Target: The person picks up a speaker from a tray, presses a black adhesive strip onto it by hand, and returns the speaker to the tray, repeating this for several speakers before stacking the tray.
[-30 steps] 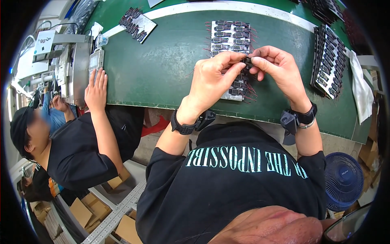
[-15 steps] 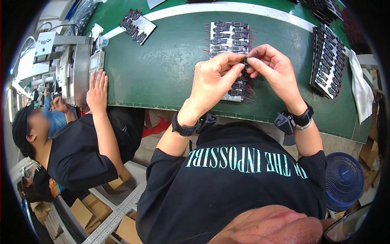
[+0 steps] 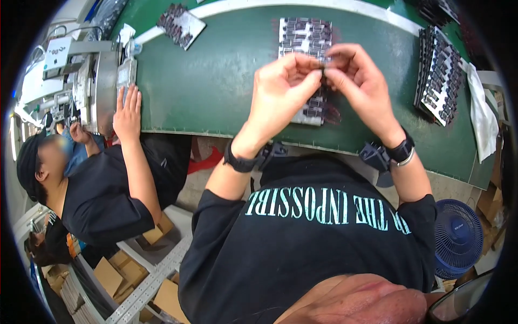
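My left hand [image 3: 280, 89] and my right hand [image 3: 362, 80] meet over the green table, thumbs and forefingers pinched together. Between the fingertips is a small dark part [image 3: 323, 67], mostly hidden and blurred; it resembles the parts beneath. Under my hands lies a white sheet [image 3: 308, 119] carrying rows of small black wired parts [image 3: 292, 41], with thin reddish wires sticking out at its sides. My fingers cover the middle of this sheet.
Stacked sheets of similar parts [image 3: 441, 81] stand at the right, beside a white cloth [image 3: 482, 116]. Another partly filled sheet [image 3: 186, 29] lies far left. A co-worker's hand [image 3: 128, 116] rests at the table's left edge near a metal machine [image 3: 105, 92]. A blue fan [image 3: 458, 237] stands lower right.
The whole view has shifted slightly, so the table and sheets sit higher in the picture. Both hands stay together at the fingertips, with the fingers moving a little around the small part.
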A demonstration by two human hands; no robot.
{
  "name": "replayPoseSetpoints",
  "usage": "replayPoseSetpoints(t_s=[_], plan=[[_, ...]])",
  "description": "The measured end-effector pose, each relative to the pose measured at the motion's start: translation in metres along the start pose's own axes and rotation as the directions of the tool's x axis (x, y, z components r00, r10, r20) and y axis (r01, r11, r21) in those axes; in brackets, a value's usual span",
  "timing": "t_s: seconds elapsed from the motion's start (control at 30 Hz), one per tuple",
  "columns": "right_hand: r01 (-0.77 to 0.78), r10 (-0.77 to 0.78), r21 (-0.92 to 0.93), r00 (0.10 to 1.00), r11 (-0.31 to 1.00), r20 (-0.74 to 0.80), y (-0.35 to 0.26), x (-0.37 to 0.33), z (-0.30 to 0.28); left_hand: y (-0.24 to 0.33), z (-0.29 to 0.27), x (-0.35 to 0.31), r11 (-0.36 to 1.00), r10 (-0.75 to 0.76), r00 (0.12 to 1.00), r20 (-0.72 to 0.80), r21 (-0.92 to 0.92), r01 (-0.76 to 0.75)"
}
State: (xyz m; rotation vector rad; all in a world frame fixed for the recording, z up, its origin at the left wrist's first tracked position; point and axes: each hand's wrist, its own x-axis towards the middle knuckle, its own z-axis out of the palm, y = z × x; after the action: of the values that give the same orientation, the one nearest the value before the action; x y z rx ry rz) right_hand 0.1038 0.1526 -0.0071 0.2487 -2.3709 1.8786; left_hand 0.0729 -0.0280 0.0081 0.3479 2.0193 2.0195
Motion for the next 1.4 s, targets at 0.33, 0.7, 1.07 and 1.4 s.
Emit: replayPoseSetpoints(t_s=[0.33, 0.7, 1.07, 1.4], plan=[[0.2, -0.222, -0.238, 0.973, 0.951, -0.068, -0.025, -0.012, 0.002, 0.01, -0.028, -0.034, 0.725, 0.446, 0.895, 0.024, 0.576, -0.377], [0.097, -0.135, -0.463, 0.99, 0.881, -0.05, -0.038, -0.045, 0.046, -0.04, -0.071, -0.078, 0.333, 0.492, 0.846, 0.203, 0.855, -0.398], [0.16, -0.228, -0.613, 0.973, 0.774, -0.033, -0.029, -0.043, 0.075, -0.046, -0.081, -0.078, 0.527, 0.568, 0.813, 0.125, 0.704, -0.476], [0.195, -0.294, -0.747, 0.956, 0.635, 0.0, -0.03, -0.042, 0.092, -0.048, -0.093, -0.083, 0.78, 0.486, 0.837, -0.25, 0.557, -0.286]])
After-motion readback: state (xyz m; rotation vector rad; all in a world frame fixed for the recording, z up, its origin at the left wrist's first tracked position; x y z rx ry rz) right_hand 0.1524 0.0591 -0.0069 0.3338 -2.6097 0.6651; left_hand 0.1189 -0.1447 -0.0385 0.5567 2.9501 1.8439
